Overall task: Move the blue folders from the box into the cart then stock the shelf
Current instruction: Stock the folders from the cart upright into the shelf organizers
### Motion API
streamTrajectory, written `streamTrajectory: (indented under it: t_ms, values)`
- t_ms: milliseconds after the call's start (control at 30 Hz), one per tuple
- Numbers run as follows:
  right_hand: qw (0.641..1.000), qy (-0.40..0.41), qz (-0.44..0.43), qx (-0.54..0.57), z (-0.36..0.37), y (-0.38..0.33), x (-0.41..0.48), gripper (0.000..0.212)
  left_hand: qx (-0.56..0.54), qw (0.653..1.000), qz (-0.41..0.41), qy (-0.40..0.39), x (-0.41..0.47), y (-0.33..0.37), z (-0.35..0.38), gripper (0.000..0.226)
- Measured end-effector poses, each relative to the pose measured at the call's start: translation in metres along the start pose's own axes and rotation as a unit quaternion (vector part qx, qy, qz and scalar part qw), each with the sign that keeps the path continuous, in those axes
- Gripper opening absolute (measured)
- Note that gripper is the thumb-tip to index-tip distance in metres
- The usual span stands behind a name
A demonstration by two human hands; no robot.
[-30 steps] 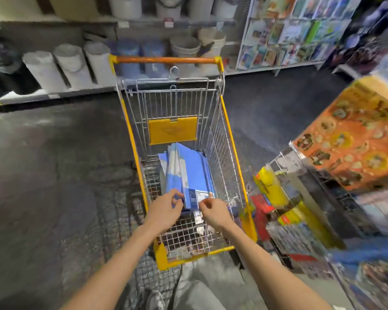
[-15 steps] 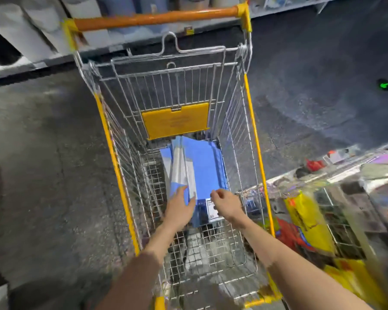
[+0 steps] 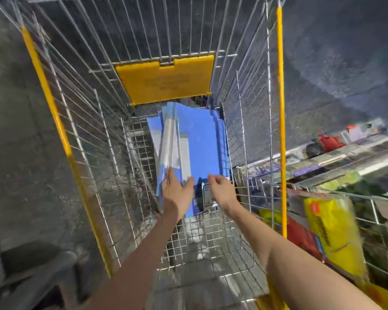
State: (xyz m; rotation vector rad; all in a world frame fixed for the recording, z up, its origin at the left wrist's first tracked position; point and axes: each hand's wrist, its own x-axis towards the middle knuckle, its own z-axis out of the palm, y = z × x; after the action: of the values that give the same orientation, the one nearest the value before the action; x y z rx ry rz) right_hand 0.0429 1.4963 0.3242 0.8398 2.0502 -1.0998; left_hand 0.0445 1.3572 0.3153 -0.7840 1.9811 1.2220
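Risks sliding glossy blue plastic folders (image 3: 202, 142) askew in silver wire cart (image 3: 281, 108) mid-frame: left hand (image 3: 177, 191) flat atop, right hand (image 3: 221, 190) curled, hold unclear.

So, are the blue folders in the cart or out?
In: the blue folders lie on the wire floor of the cart, at its far end, with the wire walls around them.

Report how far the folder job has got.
Done: a stack of blue folders lies on the floor of the cart. In hand: the left hand rests flat on the stack, and the right hand curls at its near edge; its grip is unclear. Left: stocking; the shelves at right are too blurred to read. The box is out of view.
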Motion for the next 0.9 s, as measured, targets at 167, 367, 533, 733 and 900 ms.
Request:
streamTrajectory:
  t_ms: [167,367,533,733,900]
  values:
    - [0.999,0.009,-0.013,0.046,0.0,-0.008,0.016,0.047,-0.142,0.987,-0.067,-0.036,0.0,0.001,0.01,0.07]
    - [0.997,0.002,-0.028,0.074,-0.012,-0.027,0.025,0.058,-0.238,0.966,-0.077,-0.067,-0.01,0.008,0.005,0.034]
    - [0.998,0.028,-0.028,0.048,-0.005,-0.035,0.04,0.08,-0.269,0.959,-0.057,-0.074,-0.017,0.009,0.006,0.062]
    - [0.994,0.07,-0.073,-0.046,-0.008,-0.039,0.04,0.09,-0.328,0.934,-0.084,-0.112,-0.023,0.021,0.015,0.044]
    - [0.98,0.072,-0.135,-0.126,-0.024,-0.035,0.037,0.07,-0.302,0.946,-0.068,-0.101,-0.031,0.02,0.007,0.034]
